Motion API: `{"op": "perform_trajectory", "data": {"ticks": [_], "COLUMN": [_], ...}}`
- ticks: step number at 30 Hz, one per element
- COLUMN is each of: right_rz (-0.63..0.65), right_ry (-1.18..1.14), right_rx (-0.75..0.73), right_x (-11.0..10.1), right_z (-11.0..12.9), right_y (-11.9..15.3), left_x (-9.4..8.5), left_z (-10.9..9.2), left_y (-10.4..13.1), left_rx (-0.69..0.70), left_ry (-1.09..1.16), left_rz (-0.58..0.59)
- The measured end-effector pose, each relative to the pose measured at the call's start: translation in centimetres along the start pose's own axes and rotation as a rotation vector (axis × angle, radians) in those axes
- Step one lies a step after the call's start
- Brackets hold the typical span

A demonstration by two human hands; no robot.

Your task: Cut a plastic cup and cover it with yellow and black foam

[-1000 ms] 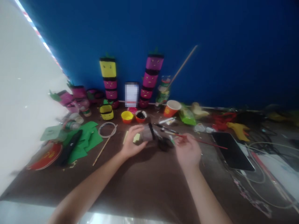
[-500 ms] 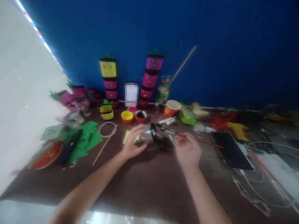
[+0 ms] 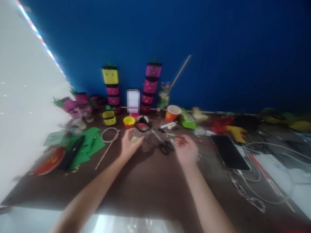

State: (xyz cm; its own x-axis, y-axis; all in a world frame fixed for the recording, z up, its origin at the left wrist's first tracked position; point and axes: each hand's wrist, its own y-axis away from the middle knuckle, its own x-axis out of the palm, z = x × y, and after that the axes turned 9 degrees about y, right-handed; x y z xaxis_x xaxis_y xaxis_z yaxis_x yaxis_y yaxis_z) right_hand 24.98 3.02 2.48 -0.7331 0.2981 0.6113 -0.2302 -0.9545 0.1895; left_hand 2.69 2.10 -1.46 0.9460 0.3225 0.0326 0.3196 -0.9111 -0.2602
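The left grip (image 3: pixel 129 142) was closed around the near-left side of a clear cup (image 3: pixel 146 137), its fingers and thumb curved about the wall; a black band ran round the cup's rim, which was tipped up toward the back of the counter (image 3: pixel 155 187). The right grip (image 3: pixel 186 150) was pinched on the red handle of a paintbrush (image 3: pixel 174 134) — its dark tip pointed left, near the rim but apart from it. Scissors (image 3: pixel 165 147) with black handles lay between the two grips. Just behind the cup stood a pot of black paint (image 3: pixel 143 119), partly hidden by the rim, with a yellow pot (image 3: pixel 129 122) to its left. Farther left lay green sheets (image 3: pixel 93 147); right of the right grip lay a dark tablet (image 3: pixel 229 151).
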Motion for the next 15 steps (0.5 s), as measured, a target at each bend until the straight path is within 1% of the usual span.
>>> {"op": "perform_trajectory", "data": {"ticks": [4, 6, 10, 13, 15], "right_rz": [-0.006, -0.005, 0.004, -0.016, -0.007], "right_ry": [0.014, 0.026, 0.037, 0.027, 0.035], "right_rx": [-0.015, -0.023, -0.028, -0.023, -0.024], "right_x": [-0.19, -0.30, -0.53, -0.62, -0.62], "right_z": [-0.06, -0.10, -0.12, -0.08, -0.05], "right_y": [-0.26, -0.39, -0.64, -0.78, -0.83], "left_x": [-0.27, -0.39, -0.65, -0.85, -0.92], "left_z": [-0.35, -0.63, -0.77, -0.37, -0.04], "left_y": [0.07, 0.12, 0.13, 0.13, 0.11], "left_rx": [0.098, 0.146, 0.209, 0.200, 0.196], "left_ry": [-0.266, -0.357, -0.447, -0.485, -0.502], "left_rz": [0.070, 0.094, 0.141, 0.160, 0.184]}}
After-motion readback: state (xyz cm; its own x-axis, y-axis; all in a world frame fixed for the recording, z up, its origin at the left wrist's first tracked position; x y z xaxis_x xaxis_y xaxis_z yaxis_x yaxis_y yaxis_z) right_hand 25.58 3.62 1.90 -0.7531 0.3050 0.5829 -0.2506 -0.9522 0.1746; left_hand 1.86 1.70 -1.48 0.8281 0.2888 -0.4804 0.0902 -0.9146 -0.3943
